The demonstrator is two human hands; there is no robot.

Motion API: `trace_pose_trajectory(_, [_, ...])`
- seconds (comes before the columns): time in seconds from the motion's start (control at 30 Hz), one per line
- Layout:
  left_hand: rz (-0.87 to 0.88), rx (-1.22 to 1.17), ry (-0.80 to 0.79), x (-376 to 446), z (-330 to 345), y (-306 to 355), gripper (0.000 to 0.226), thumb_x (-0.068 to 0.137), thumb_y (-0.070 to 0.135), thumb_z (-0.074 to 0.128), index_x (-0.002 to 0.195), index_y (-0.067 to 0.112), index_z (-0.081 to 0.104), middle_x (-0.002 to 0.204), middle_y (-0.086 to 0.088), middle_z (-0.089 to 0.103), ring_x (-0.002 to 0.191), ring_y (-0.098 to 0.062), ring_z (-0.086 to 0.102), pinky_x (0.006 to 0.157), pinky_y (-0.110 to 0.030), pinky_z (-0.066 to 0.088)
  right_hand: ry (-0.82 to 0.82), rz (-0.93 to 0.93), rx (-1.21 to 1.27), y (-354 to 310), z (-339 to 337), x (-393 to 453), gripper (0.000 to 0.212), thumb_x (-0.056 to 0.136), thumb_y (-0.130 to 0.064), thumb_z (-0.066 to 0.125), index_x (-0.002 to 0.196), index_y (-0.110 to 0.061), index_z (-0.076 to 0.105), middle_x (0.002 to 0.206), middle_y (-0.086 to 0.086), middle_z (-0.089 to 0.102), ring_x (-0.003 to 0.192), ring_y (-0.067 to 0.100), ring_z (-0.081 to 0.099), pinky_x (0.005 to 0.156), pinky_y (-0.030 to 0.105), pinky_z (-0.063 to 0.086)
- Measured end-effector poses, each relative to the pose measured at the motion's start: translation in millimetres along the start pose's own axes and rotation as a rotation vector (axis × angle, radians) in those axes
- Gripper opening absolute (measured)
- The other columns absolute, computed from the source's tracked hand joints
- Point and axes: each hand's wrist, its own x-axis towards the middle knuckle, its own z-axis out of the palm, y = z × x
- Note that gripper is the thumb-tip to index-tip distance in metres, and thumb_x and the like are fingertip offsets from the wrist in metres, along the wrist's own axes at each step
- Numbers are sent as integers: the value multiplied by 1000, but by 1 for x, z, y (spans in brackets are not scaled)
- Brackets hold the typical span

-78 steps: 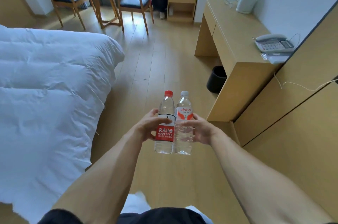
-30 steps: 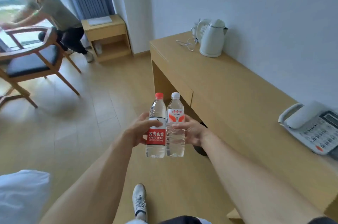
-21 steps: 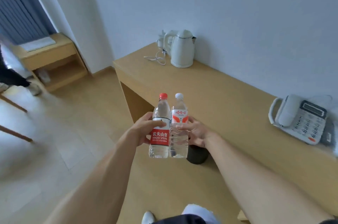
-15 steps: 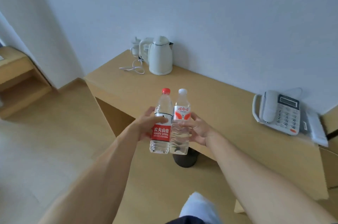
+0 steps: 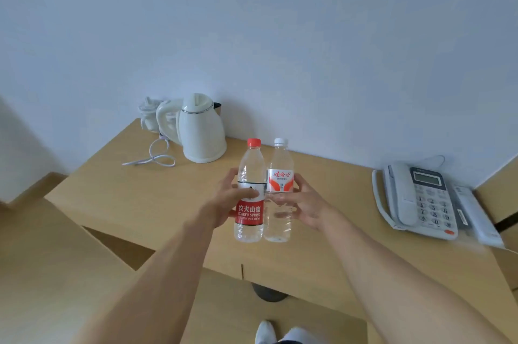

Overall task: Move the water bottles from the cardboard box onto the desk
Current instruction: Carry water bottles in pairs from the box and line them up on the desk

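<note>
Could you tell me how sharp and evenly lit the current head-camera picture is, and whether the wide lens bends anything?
In the head view, soft even daylight, no harsh glare; the red-capped bottle and white-capped bottle are sharp enough to read their labels; the telephone near the right edge is slightly smeared; the desk edges splay and the forearms look stretched toward the corners, typical wide-angle distortion.

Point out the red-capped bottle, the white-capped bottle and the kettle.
red-capped bottle (image 5: 249, 211): head view, on its red label.
white-capped bottle (image 5: 280, 178): head view, on its white label.
kettle (image 5: 203, 133): head view, on its body.
</note>
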Motion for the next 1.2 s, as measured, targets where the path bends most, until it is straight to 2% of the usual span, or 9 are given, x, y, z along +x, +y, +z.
trace_pose_trajectory(0.07, [28, 3, 1, 20, -3, 12, 64, 76, 5, 77, 130, 26, 49, 113, -19, 69, 98, -34, 70, 76, -48, 58, 15, -21, -22, -10, -4, 22, 65, 71, 7, 82, 121, -26, 57, 98, 5, 73, 90, 28, 69, 85, 59, 55])
trace_pose_trajectory(0.2, [94, 27, 4, 55, -8, 29, 78, 62, 15, 78, 133, 26, 47, 117, -14, 68, 102, -34, 70, 80, -49, 59, 58, -61, -44, -31, -12, 59, 68, 72, 7, 81, 123, -28, 55, 100, 2, 72, 90, 23, 70, 69, 40, 53])
trace_pose_trajectory(0.33, [122, 45, -25, 87, -21, 35, 77, 62, 13, 80, 132, 25, 49, 119, -5, 69, 97, -25, 73, 73, -38, 59, 108, -88, -77, -36, -13, 89, 60, 72, 9, 80, 119, -24, 62, 109, 1, 72, 101, 20, 68, 79, 30, 51])
trace_pose_trajectory(0.43, [144, 103, -22, 111, -32, 38, 78, 60, 13, 82, 130, 24, 51, 118, -4, 70, 102, -25, 71, 81, -41, 59, 175, -128, -140, -42, -13, 106, 60, 70, 9, 81, 119, -20, 63, 112, 2, 73, 106, 17, 67, 86, 28, 51])
trace_pose_trajectory(0.53, [167, 214, -10, 132, -45, 42, 79, 56, 14, 84, 129, 23, 55, 113, -1, 72, 107, -20, 68, 91, -42, 55, 231, -157, -200, -46, -8, 119, 63, 67, 6, 84, 119, -19, 61, 112, 0, 73, 105, 13, 68, 85, 27, 52])
trace_pose_trajectory(0.63, [185, 326, -30, 152, -58, 50, 69, 56, 17, 85, 120, 27, 61, 106, 7, 74, 100, -8, 68, 87, -35, 53, 313, -181, -315, -52, -1, 132, 65, 64, -2, 89, 118, -22, 59, 109, -5, 72, 100, 6, 67, 80, 20, 54])
trace_pose_trajectory(0.8, [256, 404, -62, 178, -68, 66, 60, 55, 23, 84, 107, 37, 60, 99, 17, 71, 92, 0, 67, 83, -31, 53, 465, -196, -517, -57, 6, 151, 70, 59, -9, 93, 118, -17, 57, 107, -3, 72, 104, 18, 67, 93, 42, 54])
trace_pose_trajectory(1.03, [347, 509, -96, 198, -73, 72, 61, 59, 27, 82, 113, 36, 56, 97, 26, 67, 91, 6, 64, 83, -30, 54, 544, -223, -537, -60, 10, 164, 61, 64, -14, 92, 115, -19, 59, 103, -5, 71, 98, 15, 66, 87, 42, 54])
trace_pose_trajectory(1.2, [368, 590, -70, 198, -71, 75, 68, 59, 31, 78, 122, 24, 54, 102, 10, 67, 98, -16, 66, 86, -44, 57, 487, -214, -565, -62, 8, 165, 65, 64, -9, 91, 118, -23, 56, 106, -10, 69, 104, 14, 65, 92, 41, 54])
